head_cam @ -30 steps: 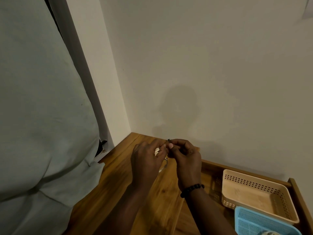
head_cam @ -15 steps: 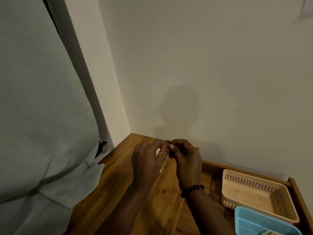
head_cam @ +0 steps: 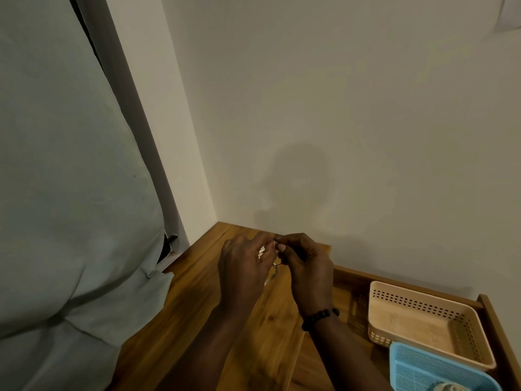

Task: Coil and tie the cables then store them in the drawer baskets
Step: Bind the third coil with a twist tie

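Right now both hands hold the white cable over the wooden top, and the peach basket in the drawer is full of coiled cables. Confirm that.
Not quite. The peach basket is empty in the head view; the rest stands.

Two plain off-white walls (head_cam: pixel 366 108) meet in a corner above a wooden table (head_cam: pixel 180 314) with warm, visible grain. A pale green-grey curtain (head_cam: pixel 56 193) hangs at the left, bunched onto the table's edge, beside a grey frame (head_cam: pixel 135 108). The light is dim, and a soft shadow (head_cam: pixel 298 176) falls on the far wall.
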